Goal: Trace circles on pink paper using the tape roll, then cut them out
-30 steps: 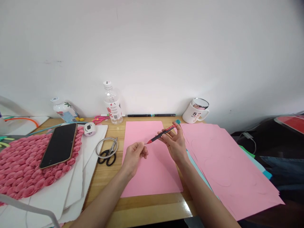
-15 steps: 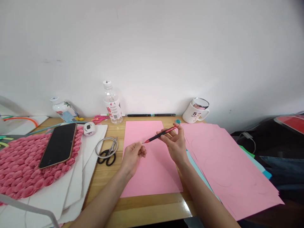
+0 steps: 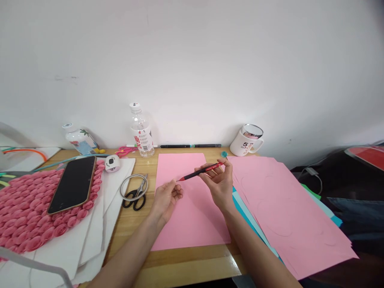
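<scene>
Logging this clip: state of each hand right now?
Left hand: closed, pinched at the tip of the black-and-red pencil.
Right hand: holding the pencil by its barrel.

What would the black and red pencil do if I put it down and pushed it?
The pencil might roll, since its barrel is slim and looks roundish. It's probably light: the right hand holds it up with just its fingers. Its thin tip, at the left hand's pinched fingers, looks like it could snap if pushed hard.
</scene>
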Tool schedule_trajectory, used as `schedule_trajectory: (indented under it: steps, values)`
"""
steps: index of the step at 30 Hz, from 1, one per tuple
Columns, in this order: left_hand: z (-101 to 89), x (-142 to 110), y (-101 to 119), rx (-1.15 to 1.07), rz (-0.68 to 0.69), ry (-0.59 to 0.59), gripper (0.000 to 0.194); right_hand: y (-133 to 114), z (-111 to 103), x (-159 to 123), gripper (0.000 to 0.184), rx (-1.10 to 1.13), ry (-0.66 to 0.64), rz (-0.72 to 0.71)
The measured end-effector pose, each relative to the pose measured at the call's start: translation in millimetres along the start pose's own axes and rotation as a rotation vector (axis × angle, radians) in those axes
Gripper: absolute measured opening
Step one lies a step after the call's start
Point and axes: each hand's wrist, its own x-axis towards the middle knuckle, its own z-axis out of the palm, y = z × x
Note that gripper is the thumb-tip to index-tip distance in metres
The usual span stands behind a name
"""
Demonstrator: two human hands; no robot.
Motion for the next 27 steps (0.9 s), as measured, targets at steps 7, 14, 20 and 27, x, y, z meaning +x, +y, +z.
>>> schedule_trajectory:
  steps: [7, 14, 20, 27]
  values:
    - [3.2, -0.7, 1.5, -0.051, -0.049, 0.064, 0.017, -1.0, 3.0, -2.3, 0.048, -0.019, -0.019, -0.043]
    - [6.2, -1.9, 3.3, -0.067, -0.075, 0.103, 0.019, -0.6, 2.8, -4.0, 0.046, -0.019, -0.033, -0.049]
    - [4.2, -0.8, 2.2, -0.069, -0.073, 0.1, 0.019, -0.2, 2.7, -5.5, 0.048, -0.044, -0.047, -0.058]
    - [3.9, -0.6, 2.9, -0.069, -0.065, 0.102, 0.018, 0.1, 1.4, -7.6, 0.048, -0.088, -0.05, -0.077]
